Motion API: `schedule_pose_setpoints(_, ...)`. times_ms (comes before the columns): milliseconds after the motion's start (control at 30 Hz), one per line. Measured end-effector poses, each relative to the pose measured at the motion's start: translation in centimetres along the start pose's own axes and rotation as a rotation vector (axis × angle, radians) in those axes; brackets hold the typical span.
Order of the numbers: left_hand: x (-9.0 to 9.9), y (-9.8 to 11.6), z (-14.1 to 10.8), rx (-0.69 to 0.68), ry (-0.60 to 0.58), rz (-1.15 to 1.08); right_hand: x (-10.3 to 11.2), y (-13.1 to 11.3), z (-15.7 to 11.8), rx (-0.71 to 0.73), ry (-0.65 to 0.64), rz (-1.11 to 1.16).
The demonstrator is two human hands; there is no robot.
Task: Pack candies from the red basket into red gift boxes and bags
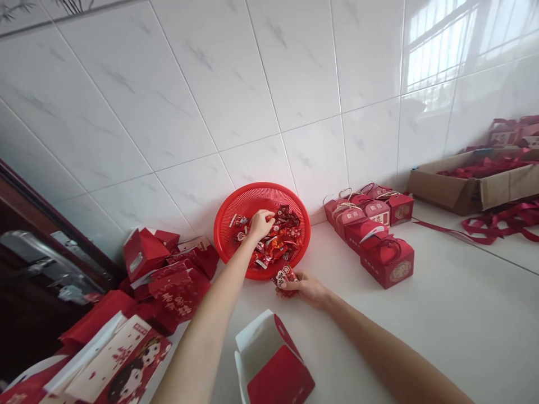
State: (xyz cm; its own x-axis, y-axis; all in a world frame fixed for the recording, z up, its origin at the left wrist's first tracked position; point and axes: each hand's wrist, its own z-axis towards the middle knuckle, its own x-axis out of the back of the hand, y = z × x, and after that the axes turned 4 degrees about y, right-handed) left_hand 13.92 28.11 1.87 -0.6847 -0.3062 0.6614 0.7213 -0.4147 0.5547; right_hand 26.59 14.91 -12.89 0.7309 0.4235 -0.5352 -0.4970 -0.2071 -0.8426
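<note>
At the far left, red gift cartons (181,294) lay in a loose pile. Your left hand (261,223) was inside the red plastic basket (261,196), over the wrapped candies (290,235); its fingers were drawn together, though I could not tell whether they had hold of one. Picking well there probably meant a light pinch on one wrapper, lifted straight up so its neighbours stayed inside the rim. The open gift box (278,376), red outside and white inside, sat on the bench (475,314) on your side of the basket. Your right hand (314,289), beside the basket's near rim, pinched a dark red candy packet (284,278) between thumb and fingers. A gentle, full hold suited it, since slick wrapping would likely slip if squeezed at one edge. Farther right stood closed gift boxes (389,264) with cord handles, then a cardboard box (438,191) of red ribbon (492,166), both best left undisturbed.
</note>
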Motion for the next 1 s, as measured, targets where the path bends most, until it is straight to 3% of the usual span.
schedule_pose_setpoints(267, 2.2, 1.9, -4.8, 0.105, 0.096, -0.52, -0.2, -0.2, -0.5, 0.013, 0.03, 0.007)
schedule_pose_setpoints(367, 4.3, 3.1, -8.0, 0.149, 0.099, -0.753, -0.1, -0.2, -0.6, 0.01, 0.047, -0.003)
schedule_pose_setpoints(567, 10.0, 5.2, -15.6, 0.208, 0.022, -0.79, 0.2, -0.1, -0.5, -0.011, 0.07, -0.017)
schedule_pose_setpoints(667, 13.2, 5.8, -18.6, 0.216, -0.223, -0.741, 0.2, -0.2, -0.6, -0.014, 0.08, -0.024)
schedule_pose_setpoints(767, 15.1, 6.4, -20.4, 0.123, -0.462, -0.494, 0.2, -0.2, -0.8, -0.009, 0.084, -0.029)
schedule_pose_setpoints(900, 14.7, 6.8, -21.2, 0.028, -0.564, -0.126, 0.1, -0.3, -1.0, 0.002, 0.078, -0.036)
schedule_pose_setpoints(1000, 13.5, 6.6, -21.1, 0.058, -0.596, -0.035, 0.1, -0.4, -1.1, 0.007, 0.08, -0.043)
